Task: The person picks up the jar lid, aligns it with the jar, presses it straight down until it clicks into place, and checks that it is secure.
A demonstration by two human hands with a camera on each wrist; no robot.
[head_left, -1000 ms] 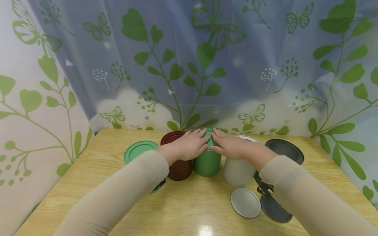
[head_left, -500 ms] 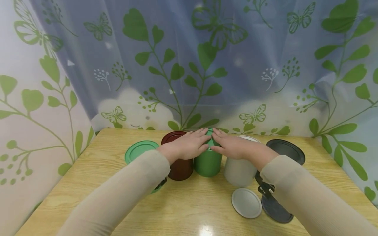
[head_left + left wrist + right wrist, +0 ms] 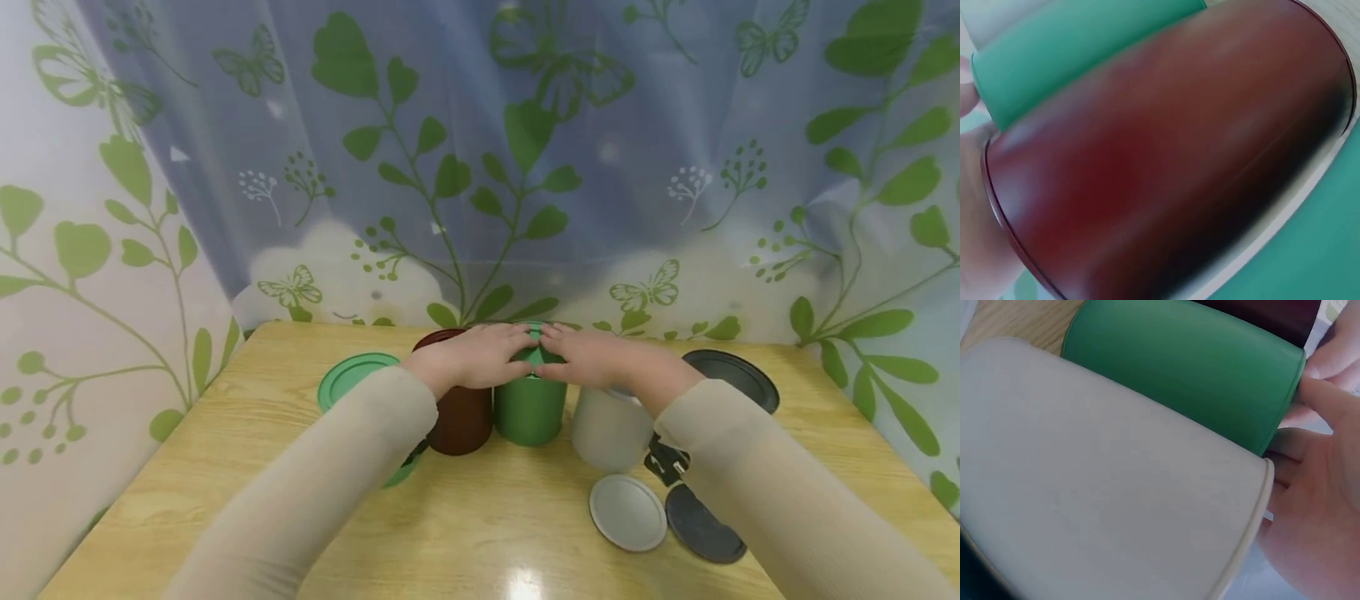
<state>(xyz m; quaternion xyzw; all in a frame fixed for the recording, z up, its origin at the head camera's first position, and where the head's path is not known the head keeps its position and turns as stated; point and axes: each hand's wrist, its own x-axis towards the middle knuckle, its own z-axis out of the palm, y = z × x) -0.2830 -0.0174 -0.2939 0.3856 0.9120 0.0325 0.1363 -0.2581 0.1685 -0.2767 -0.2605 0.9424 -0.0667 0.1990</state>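
Observation:
In the head view a green can (image 3: 530,414) stands between a dark red can (image 3: 463,421) and a white can (image 3: 611,432). My left hand (image 3: 487,354) and right hand (image 3: 596,357) meet over its top from either side. Their fingers lie across the top, slightly bent, with both thumbs at the near rim. Most of the top is hidden under them. The left wrist view is filled by the red can (image 3: 1147,156), the green can (image 3: 1079,50) behind it. In the right wrist view, my right fingers reach past the white can (image 3: 1097,481) to the green can's rim.
A light-green can (image 3: 356,372) stands at the left, partly behind the left sleeve. At the right is a black can (image 3: 731,379), partly behind the right sleeve. A grey-white lid (image 3: 627,512) and a black lid (image 3: 701,525) lie on the wooden table (image 3: 465,533) in front.
Both hands have shifted slightly over the green can, and their fingers look more arched than before, when they lay flatter. The cans and lids stay in place.

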